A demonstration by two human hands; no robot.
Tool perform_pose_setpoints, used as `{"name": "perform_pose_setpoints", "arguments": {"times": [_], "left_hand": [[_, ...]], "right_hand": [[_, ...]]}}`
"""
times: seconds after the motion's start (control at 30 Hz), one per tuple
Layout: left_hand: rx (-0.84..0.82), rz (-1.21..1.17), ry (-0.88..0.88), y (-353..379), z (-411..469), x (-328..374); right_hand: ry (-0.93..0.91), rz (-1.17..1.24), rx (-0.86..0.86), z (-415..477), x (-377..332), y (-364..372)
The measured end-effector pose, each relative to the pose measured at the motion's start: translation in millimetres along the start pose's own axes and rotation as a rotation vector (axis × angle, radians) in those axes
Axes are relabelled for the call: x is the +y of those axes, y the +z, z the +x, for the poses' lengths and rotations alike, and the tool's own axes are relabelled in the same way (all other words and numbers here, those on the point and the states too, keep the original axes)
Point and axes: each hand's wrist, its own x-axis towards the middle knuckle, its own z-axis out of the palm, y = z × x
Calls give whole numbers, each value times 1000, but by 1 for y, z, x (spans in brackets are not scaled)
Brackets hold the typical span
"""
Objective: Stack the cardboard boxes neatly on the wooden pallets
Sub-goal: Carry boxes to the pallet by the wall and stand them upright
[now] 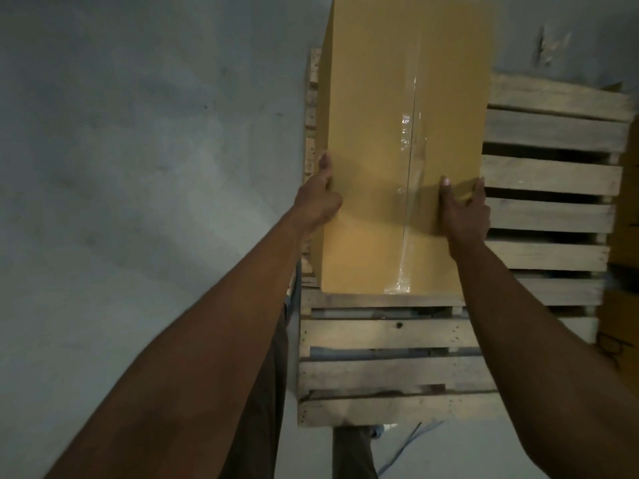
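1 cardboard box (397,133) lies along the left edge of the wooden pallet (553,174). A lopsided push could skew it or tip it off that edge. Its long axis and taped seam point away from the person, across the slats. The left hand (320,198) presses its left side, fingers hidden, so I cannot tell their curl. The right hand (463,209) wraps its right edge, thumb on top.

No text, label or number can be read. The cardboard box (397,133) on the pallet (380,333) shows only clear tape (411,160). Right of the pallet, a second box (619,340) has dark marks, too blurred to read.
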Motion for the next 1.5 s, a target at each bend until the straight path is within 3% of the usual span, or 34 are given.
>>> {"name": "perform_pose_setpoints", "arguments": {"times": [0.2, 0.33, 0.53, 0.7, 0.83, 1.03, 1.17, 1.5], "left_hand": [[-12, 99, 61, -2, 1, -7], [-52, 210, 12, -3, -9, -10], [-47, 155, 10, 69, -118, -32], [-41, 16, -65, 138, -257, -80], [56, 0, -155, 184, -359, -107], [140, 2, -83, 254, -483, -83], [113, -47, -144, 306, -548, -86], [-50, 57, -29, 371, -661, -129]], "right_hand": [[-25, -116, -79, -2, -2, -11], [-55, -361, -147, -15, -13, -34], [-168, -108, -48, -143, -4, -37], [-46, -106, -275, -262, 71, -63], [-61, -102, -335, -327, 140, -132], [-100, -126, -261, -405, 275, -256], [-177, -183, -246, -444, 365, -321], [-166, -109, -207, -509, 497, -376]]}}
